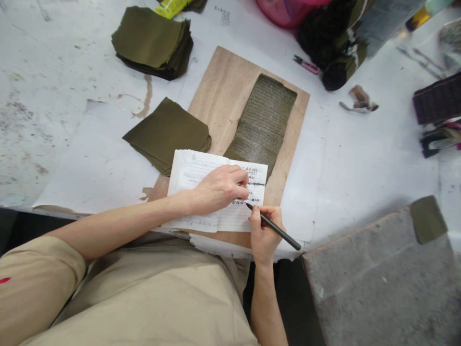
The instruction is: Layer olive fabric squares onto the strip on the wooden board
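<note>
An open notebook (190,172) with handwritten lines lies across the near part of a wooden board (212,91). My left hand (225,187) rests over its middle with the fingers curled; something small and dark shows at the fingertips, too hidden to name. A dark pen (277,228) is gripped in my right hand (266,235) at the notebook's lower right edge. Its tip points up and left, close beside my left fingers; whether it touches the paper I cannot tell. Beyond the notebook, a textured olive strip (264,115) lies on the board, its near end covered by the pages.
Olive fabric pieces (169,132) lie left of the board, with a thicker stack (153,41) behind. Pink thread snips (307,64), dark yarn (324,43) and a pink container (288,10) stand at the back. A grey padded surface (382,278) is at right.
</note>
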`<action>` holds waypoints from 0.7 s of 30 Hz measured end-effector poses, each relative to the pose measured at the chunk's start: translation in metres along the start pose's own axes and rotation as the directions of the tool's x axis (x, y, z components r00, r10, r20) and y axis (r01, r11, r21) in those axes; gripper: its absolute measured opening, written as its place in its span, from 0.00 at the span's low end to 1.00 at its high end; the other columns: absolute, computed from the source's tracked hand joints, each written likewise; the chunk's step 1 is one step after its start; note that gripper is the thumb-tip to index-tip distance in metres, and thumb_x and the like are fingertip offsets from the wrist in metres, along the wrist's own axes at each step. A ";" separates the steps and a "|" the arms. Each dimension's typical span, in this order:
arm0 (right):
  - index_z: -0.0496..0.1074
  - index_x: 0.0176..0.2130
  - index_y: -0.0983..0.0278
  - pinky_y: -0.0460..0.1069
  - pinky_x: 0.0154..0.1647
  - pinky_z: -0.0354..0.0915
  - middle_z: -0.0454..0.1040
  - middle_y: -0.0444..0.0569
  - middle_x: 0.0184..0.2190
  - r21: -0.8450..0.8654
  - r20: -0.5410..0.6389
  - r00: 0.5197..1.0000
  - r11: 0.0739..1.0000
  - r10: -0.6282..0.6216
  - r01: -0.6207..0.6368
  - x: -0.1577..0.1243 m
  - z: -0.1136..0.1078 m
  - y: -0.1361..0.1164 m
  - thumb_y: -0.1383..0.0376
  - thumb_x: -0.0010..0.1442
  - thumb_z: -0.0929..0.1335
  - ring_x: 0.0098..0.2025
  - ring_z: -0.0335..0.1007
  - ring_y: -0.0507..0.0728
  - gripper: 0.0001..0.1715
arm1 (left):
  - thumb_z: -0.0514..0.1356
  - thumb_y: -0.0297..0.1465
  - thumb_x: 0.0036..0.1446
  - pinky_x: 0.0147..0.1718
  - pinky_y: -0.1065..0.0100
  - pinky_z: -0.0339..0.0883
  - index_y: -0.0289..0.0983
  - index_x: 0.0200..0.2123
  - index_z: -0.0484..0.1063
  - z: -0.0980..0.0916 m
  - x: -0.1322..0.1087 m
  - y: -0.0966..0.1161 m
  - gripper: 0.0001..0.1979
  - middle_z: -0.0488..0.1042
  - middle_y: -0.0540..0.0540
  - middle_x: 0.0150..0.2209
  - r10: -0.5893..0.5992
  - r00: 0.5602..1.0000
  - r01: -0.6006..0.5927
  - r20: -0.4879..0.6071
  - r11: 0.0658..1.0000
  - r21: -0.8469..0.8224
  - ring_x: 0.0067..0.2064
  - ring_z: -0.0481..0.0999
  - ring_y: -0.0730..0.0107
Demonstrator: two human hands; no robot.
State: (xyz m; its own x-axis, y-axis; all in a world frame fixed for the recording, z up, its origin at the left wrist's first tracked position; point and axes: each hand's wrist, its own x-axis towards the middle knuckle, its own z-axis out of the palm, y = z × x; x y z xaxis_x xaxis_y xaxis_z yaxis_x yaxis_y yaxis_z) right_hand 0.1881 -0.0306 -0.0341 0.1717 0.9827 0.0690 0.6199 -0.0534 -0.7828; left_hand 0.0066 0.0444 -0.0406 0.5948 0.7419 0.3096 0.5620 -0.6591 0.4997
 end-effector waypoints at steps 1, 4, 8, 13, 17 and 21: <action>0.65 0.31 0.62 0.44 0.26 0.62 0.68 0.38 0.22 -0.001 0.001 1.000 1.000 -0.001 0.001 0.000 0.000 0.000 0.60 0.62 0.68 0.22 0.65 0.49 0.10 | 0.54 0.22 0.62 0.38 0.66 0.57 0.40 0.29 0.76 0.000 0.000 0.000 0.15 0.70 0.48 0.36 -0.001 1.000 0.001 0.001 1.000 0.001 0.38 0.64 0.68; 0.65 0.31 0.62 0.44 0.26 0.62 0.68 0.38 0.22 -0.004 0.005 1.000 1.000 -0.003 0.003 0.000 0.000 0.000 0.60 0.61 0.68 0.22 0.65 0.49 0.10 | 0.54 0.22 0.62 0.39 0.66 0.58 0.40 0.29 0.77 0.000 0.001 0.000 0.15 0.70 0.47 0.36 -0.003 1.000 0.003 0.007 1.000 0.006 0.39 0.64 0.68; 0.65 0.31 0.62 0.44 0.26 0.62 0.67 0.38 0.22 0.001 0.008 1.000 1.000 -0.012 0.012 0.001 0.000 0.000 0.61 0.61 0.68 0.22 0.65 0.49 0.10 | 0.53 0.23 0.63 0.39 0.67 0.58 0.40 0.29 0.77 0.000 0.000 0.000 0.15 0.70 0.48 0.36 -0.003 1.000 0.003 0.008 1.000 0.007 0.38 0.64 0.68; 0.65 0.31 0.62 0.44 0.26 0.62 0.67 0.38 0.22 -0.007 0.012 1.000 1.000 -0.015 0.015 0.001 0.000 -0.001 0.60 0.62 0.67 0.23 0.65 0.49 0.10 | 0.53 0.23 0.63 0.39 0.66 0.58 0.40 0.29 0.77 0.000 0.001 0.001 0.15 0.70 0.47 0.36 -0.008 1.000 0.008 0.010 1.000 0.009 0.39 0.64 0.68; 0.65 0.31 0.62 0.44 0.26 0.61 0.67 0.37 0.22 -0.009 0.017 1.000 1.000 -0.018 0.018 0.001 0.000 -0.001 0.60 0.62 0.67 0.22 0.64 0.49 0.10 | 0.53 0.23 0.63 0.39 0.66 0.58 0.40 0.29 0.77 -0.001 0.001 0.000 0.15 0.70 0.47 0.36 -0.004 1.000 0.004 0.010 1.000 0.016 0.39 0.65 0.68; 0.65 0.31 0.62 0.44 0.27 0.61 0.67 0.38 0.22 0.003 0.019 1.000 1.000 -0.014 0.014 0.000 0.000 -0.001 0.61 0.62 0.67 0.23 0.65 0.49 0.10 | 0.54 0.23 0.63 0.39 0.66 0.58 0.40 0.29 0.77 -0.001 0.000 0.001 0.14 0.70 0.47 0.36 0.001 1.000 -0.001 0.018 1.000 0.016 0.39 0.65 0.67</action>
State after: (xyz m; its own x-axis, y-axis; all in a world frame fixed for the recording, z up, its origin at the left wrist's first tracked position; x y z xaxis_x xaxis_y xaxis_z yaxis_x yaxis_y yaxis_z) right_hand 0.1881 -0.0302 -0.0335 0.1488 0.9865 0.0682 0.6201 -0.0393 -0.7835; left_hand 0.0068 0.0443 -0.0392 0.6054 0.7392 0.2953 0.5707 -0.6617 0.4863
